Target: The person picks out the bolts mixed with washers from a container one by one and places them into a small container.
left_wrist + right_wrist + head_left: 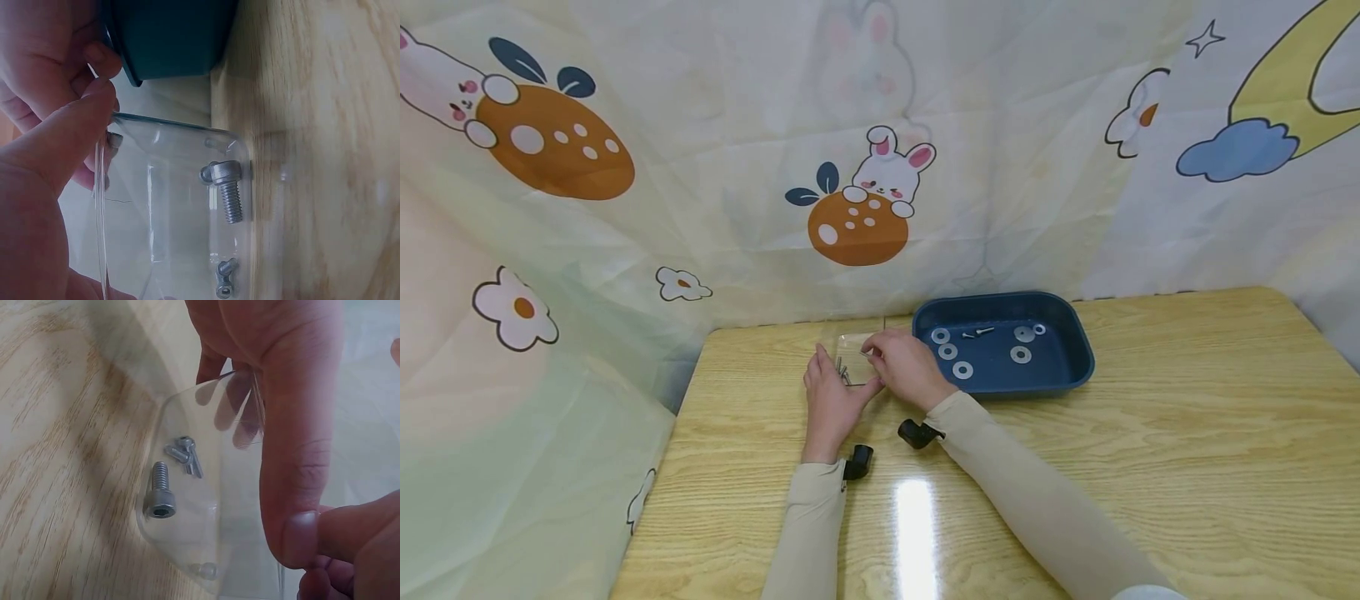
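- Head view: your left hand point(835, 404) grips the clear container point(853, 343), its thumb and fingers parted round the sides; the container stands on the wooden table point(1187, 433), just left of the blue tray point(1075, 379)
- Head view: your right hand point(910, 362) is over the container's right side, thumb and fingertips pinching a small metal piece point(867, 353); washers point(962, 370) and two screws point(985, 332) lie in the tray
- Left wrist view: your left thumb lies at the container's rim, close by your right fingers and the partly hidden metal piece; inside are a large bolt point(230, 194) and smaller fasteners point(225, 278)
- Right wrist view: your left fingers show through the clear wall, spread apart, the thumb in front; what your right fingertips hold, you cannot tell from here
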A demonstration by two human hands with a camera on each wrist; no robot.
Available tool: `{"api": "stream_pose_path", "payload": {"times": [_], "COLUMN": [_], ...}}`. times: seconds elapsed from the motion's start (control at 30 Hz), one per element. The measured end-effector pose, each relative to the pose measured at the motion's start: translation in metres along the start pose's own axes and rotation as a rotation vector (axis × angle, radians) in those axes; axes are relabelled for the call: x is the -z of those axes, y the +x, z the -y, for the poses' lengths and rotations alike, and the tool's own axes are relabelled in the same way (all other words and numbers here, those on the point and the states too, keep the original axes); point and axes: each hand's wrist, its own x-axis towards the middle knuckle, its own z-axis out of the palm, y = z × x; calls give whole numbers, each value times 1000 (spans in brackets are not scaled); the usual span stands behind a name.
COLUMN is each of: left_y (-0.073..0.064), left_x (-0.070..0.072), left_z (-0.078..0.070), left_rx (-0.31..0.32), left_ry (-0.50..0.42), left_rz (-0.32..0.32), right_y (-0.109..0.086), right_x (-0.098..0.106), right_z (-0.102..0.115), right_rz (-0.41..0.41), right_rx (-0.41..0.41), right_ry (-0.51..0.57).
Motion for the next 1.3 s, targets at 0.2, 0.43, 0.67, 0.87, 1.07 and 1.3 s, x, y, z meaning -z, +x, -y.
{"api": "stream_pose_path", "payload": {"times": [0.2, 0.43, 0.67, 0.87, 1.07, 1.3], "left_y": [0, 0, -1, -1, 0, 0], "left_x": [0, 0, 1, 1, 1, 1], "left_z": [0, 0, -2, -2, -2, -1], "left_rx": [2, 2, 1, 3, 2, 0], "left_ry": [4, 7, -5, -4, 6, 3], "left_rz": [5, 2, -2, 0, 4, 5], "right_y": [2, 4, 4, 5, 3, -4], "right_x": [-2, -1, 0, 1, 2, 10], "right_z": [0, 0, -1, -2, -3, -6], "right_rz": [25, 56, 78, 76, 56, -16], "right_rx": [3, -9, -12, -13, -4, 38], "right_ry": [-21, -33, -15, -6, 13, 52]}}
